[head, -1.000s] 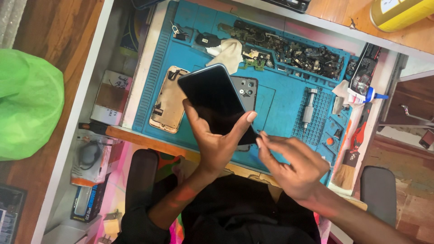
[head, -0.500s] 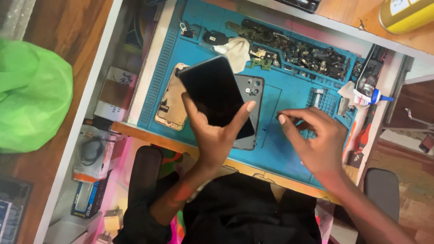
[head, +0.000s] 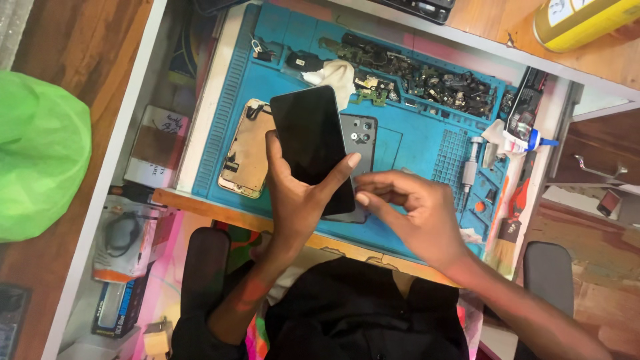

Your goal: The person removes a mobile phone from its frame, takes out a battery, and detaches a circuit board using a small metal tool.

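Right hand (head: 417, 217) has come back in from the right side of the mat, where it was half a second ago, and now sits at centre frame with its fingertips (head: 363, 198) pinched together against the lower right edge of the black phone screen (head: 312, 143). Whether anything small is held in that pinch cannot be told. A second ago this hand was lower, near the front edge of the bench.

Left hand (head: 297, 197) has kept its hold throughout: palm under the screen, thumb up the left edge, a finger hooked on the right edge, closed firmly round it. The screen stays tilted, centre frame, glass up, raised over the blue work mat (head: 407, 143).

Directly beneath it lies a dark phone back (head: 360, 137) with its camera holes showing; just left of that, a pale opened phone frame (head: 243, 150).

Around:
- white cloth (head: 340, 72), upper centre
- row of small dark parts (head: 427, 77) along the top of the mat
- silver screwdriver (head: 470, 160), right of centre
- glue tube (head: 523, 140), right edge
- green bag (head: 37, 153), far left
- yellow bottle (head: 583, 20), upper right

Nothing lies between the hands; loose parts crowd the mat's top.
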